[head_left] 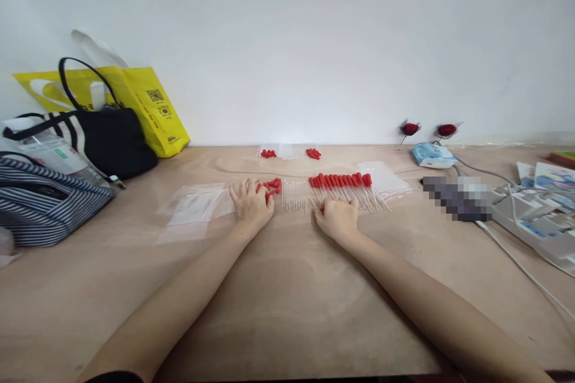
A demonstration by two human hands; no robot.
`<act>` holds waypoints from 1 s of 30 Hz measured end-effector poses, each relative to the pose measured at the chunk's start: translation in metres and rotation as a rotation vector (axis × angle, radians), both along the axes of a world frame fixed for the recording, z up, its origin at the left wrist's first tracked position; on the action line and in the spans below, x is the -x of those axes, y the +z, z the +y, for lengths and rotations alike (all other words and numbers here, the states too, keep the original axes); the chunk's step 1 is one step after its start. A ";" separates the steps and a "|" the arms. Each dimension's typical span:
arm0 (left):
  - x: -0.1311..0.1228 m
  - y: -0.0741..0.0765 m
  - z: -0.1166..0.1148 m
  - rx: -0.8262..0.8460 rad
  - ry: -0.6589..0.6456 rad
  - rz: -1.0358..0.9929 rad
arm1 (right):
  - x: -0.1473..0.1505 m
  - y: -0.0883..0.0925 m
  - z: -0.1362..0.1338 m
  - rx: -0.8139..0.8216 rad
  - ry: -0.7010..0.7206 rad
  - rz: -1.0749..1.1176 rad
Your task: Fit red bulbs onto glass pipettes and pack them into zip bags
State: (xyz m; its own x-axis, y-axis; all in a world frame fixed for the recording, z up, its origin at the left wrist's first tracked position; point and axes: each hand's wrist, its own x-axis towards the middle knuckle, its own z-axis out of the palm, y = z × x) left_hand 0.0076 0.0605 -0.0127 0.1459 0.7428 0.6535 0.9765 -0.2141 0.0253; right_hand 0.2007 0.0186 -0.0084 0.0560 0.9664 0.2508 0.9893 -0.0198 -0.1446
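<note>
On the wooden table, my left hand (250, 202) lies palm down with fingers curled beside a small pile of loose red rubber bulbs (272, 186). My right hand (336, 217) rests with fingers bent at the near ends of a row of clear droppers with red bulbs (344, 187). Between the hands lies a bunch of clear tubes without bulbs (294, 194). What the fingertips pinch, if anything, is too small to make out.
Clear zip bags (194, 209) lie left of my left hand, another clear bag (384, 178) at the right. More red bulbs (313, 153) sit by the wall. Black, striped and yellow bags (148, 102) stand at the left; cables, a power strip (530, 215) and a blue-white box (433, 155) at the right.
</note>
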 end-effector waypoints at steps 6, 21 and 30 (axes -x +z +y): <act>0.007 0.006 -0.036 -0.077 -0.244 -0.146 | -0.028 -0.007 -0.024 -0.065 0.151 0.077; 0.001 -0.011 -0.059 0.298 -0.706 0.003 | -0.052 -0.027 -0.037 -0.307 0.517 0.208; -0.013 -0.009 -0.061 0.270 -0.747 -0.104 | -0.037 -0.016 -0.048 -0.360 0.536 0.238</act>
State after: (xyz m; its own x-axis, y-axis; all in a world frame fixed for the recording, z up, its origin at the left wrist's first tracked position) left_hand 0.0211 -0.0009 -0.0218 0.6152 0.6073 0.5026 0.5671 -0.7838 0.2530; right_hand 0.2379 -0.0294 -0.0240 -0.3128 0.7347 0.6019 0.7895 0.5535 -0.2653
